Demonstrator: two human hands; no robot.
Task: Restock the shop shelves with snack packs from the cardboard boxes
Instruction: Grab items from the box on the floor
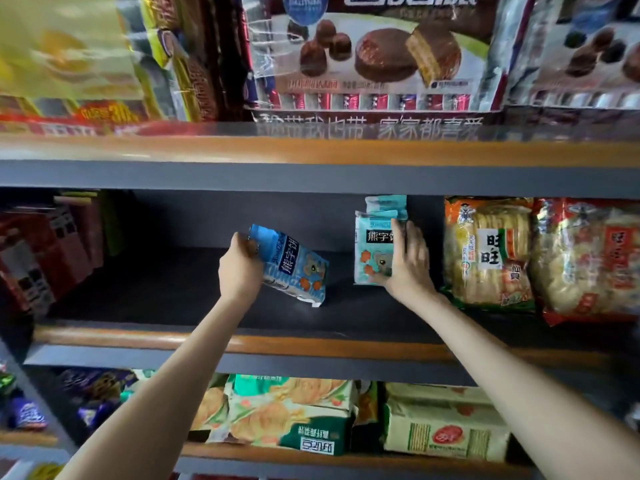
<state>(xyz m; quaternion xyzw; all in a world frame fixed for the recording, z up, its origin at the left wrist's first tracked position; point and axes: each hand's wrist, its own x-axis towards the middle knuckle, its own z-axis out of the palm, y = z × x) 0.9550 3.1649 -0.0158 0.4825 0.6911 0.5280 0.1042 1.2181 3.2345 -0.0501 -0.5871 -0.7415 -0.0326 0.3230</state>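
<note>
Your left hand (239, 268) grips the top of a blue snack pack (294, 268), tilted, its lower corner on the dark middle shelf (173, 299). Your right hand (408, 261) holds upright pale blue packs (375, 251) just beside the orange rice cracker bags (488, 254).

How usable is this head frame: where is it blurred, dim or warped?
Head view: the yellow packs at upper left smear with motion blur; the middle shelf recess is dim; both hands and the blue biscuit packs stay readable; shelf edges bow from the wide-angle lens.
</note>
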